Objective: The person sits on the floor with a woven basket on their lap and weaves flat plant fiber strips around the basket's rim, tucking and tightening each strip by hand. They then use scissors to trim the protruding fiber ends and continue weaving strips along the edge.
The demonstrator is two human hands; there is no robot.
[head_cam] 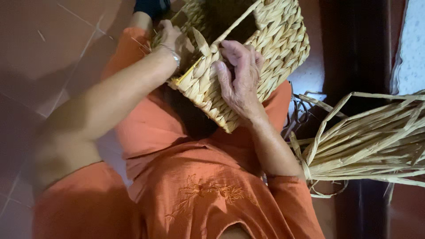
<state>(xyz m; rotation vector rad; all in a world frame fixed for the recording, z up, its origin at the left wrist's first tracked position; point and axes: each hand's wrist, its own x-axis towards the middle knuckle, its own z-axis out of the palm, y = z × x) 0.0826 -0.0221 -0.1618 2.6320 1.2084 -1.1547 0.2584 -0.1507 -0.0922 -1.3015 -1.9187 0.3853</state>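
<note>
A woven straw basket (pixel 274 40) rests on my lap, tilted, its open mouth facing up and away. My right hand (pixel 239 75) presses on the basket's near rim, fingers curled over the edge and pinching a flat straw strand (pixel 201 42) there. My left hand (pixel 175 40), with a metal bracelet at the wrist, grips the basket's left corner where loose strand ends stick out. A thin straight stake (pixel 237 22) runs across the basket's opening. I wear orange clothes with embroidery.
A bundle of long dried straw strips (pixel 372 141) lies at the right, tied near its end. Scissors (pixel 299 116) lie beside my right thigh. Reddish floor tiles (pixel 53 48) spread to the left. A dark wooden piece (pixel 354 48) stands at the right.
</note>
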